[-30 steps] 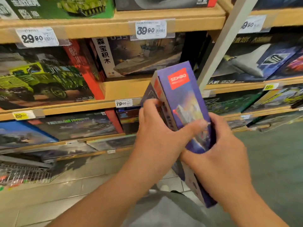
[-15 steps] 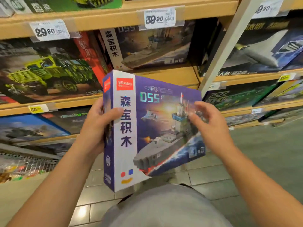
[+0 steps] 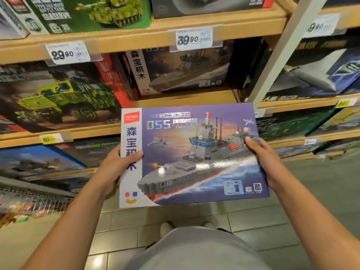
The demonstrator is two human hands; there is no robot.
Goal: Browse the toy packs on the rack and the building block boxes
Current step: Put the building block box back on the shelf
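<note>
Gripping a flat, glossy rectangular cardboard box (image 3: 194,152), left hand (image 3: 116,164) and right hand (image 3: 266,158) fingers clamp its edges.

Wooden shelves (image 3: 194,98) hold toy boxes. A tank box (image 3: 93,12) sits on the top one. Below it are a green truck box (image 3: 58,96), a ship box (image 3: 181,71) and a plane box (image 3: 315,73). Price tags (image 3: 191,38) hang on the shelf edges.

We have one wide-angle view, worn on the head, looking forward and down from close range at the tan wooden shelves (image 3: 214,26) stacked with boxes, with the grey tiled floor (image 3: 253,221) along the frame's lower edge.
</note>
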